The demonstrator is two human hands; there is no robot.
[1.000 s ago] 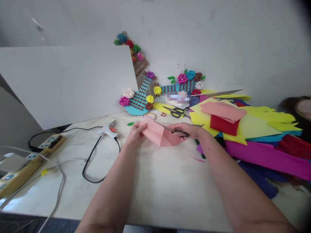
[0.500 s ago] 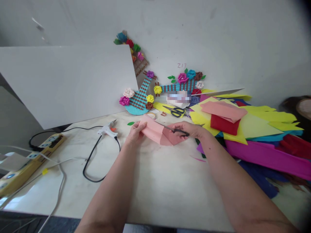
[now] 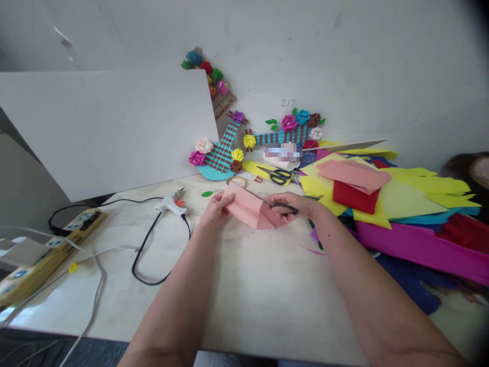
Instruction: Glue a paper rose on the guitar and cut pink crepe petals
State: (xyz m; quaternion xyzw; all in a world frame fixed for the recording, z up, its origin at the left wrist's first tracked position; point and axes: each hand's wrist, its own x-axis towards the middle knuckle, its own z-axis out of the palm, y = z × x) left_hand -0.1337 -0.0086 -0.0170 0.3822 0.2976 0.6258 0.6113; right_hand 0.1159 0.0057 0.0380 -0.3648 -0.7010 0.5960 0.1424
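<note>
My left hand (image 3: 217, 208) pinches the left end of a folded sheet of salmon-pink paper (image 3: 244, 206), thumb on top. In my right hand (image 3: 292, 204) is a pair of black-handled scissors (image 3: 284, 208), its fingers wrapped round the handles. The blades lie along the upper edge of the pink paper, and how far apart they are cannot be made out. Part of the sheet is folded over below the scissors, close to my right fingers. Just beyond the paper lie a roll of tape (image 3: 237, 181) and a small green leaf shape (image 3: 207, 193).
A white glue gun (image 3: 170, 205) with a looping black cord lies left, near a yellow power strip (image 3: 72, 229). Behind stand flower-trimmed blue craft guitars (image 3: 217, 158) and a white board (image 3: 114, 132). Second scissors (image 3: 279, 176) lie beyond my hands; coloured paper (image 3: 412, 193) is heaped right.
The scissors sit slightly further along the pink paper's edge, and the folded-over part has shifted a little. The whole view has moved slightly. Both hands keep their hold.
</note>
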